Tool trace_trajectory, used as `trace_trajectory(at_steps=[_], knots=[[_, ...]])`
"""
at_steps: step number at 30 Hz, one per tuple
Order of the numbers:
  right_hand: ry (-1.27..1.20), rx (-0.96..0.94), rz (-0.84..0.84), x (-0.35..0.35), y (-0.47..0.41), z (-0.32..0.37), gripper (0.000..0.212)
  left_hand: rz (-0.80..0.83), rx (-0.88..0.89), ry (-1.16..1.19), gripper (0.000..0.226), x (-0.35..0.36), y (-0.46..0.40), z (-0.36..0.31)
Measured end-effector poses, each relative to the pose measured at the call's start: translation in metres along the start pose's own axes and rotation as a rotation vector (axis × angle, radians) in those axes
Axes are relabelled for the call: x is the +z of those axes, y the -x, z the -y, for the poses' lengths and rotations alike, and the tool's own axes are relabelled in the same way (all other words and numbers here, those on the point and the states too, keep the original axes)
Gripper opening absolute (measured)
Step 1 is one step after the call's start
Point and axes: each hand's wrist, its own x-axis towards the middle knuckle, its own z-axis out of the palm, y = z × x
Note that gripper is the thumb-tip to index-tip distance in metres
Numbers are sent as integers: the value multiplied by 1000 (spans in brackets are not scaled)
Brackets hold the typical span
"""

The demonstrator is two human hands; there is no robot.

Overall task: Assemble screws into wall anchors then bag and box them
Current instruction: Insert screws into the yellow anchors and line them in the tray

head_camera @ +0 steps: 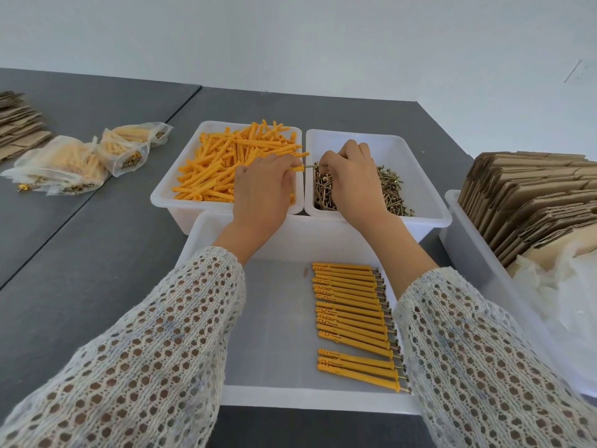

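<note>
Both hands' fingers pinch: left (261,185) an anchor (298,168); right (350,176) a screw (315,166).

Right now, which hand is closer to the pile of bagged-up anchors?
Left. The left hand is over the orange anchor bin, on the side toward the filled bags. The right hand is further away, over the screw bin.
</note>
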Motion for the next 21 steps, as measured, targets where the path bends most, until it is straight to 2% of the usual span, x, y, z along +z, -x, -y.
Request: trace_trajectory(at_steps=[5,9,12,15,18,21], knots=[[-10,-9,18,0,1,-1,27,19,22,8,26,-1,0,-1],[-44,-99,53,0,1,4,28,47,70,18,24,-2,0,-1],[-100,-143,52,-1,2,10,21,57,78,90,23,-4,-1,0],[-245,-139,36,-3,3,13,16,64,75,153,22,-3,-3,1],[-475,-97,6,-5,3,20,29,32,72,261,21,-1,-4,-1],[-676,24,-131,-8,-2,23,32,26,7,395,19,-1,-7,-5]])
